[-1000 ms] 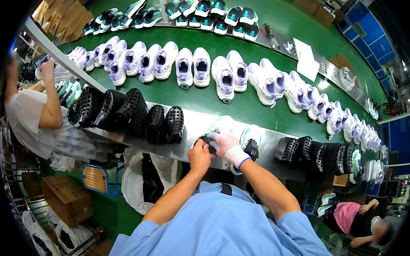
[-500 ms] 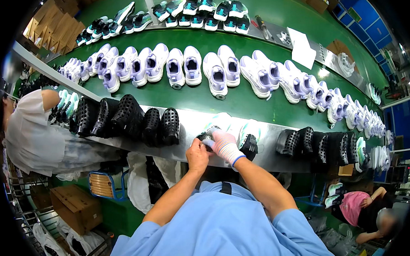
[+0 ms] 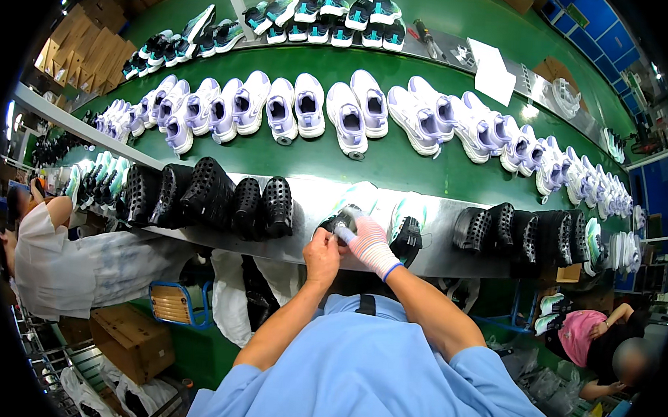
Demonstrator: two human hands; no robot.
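Observation:
On the metal ledge in front of me lies a pale green and white sneaker [image 3: 362, 192] with a dark collar and heel. My bare left hand [image 3: 322, 256] is closed at its near end, with thumb and fingers pinched together on the dark heel part. My right hand [image 3: 368, 242], in a striped knit glove with a blue cuff, grips the same end from the right, covering much of the opening. The exact part between the fingertips is hidden. Just right of the glove stands a matching sneaker [image 3: 410, 212], its black heel facing me.
Black perforated shoe-shaped forms [image 3: 278, 208] stand left on the metal ledge [image 3: 450, 269], with more black forms [image 3: 502, 231] at right. Beyond, white-and-lilac sneakers [image 3: 308, 107] line the green belt [image 3: 417, 184]. People work at left [image 3: 86, 257] and lower right [image 3: 578, 335].
My gloved right hand has shifted and turned slightly over the sneaker's heel end; the left stays pinched there. The person at left has moved, head and arm now showing more.

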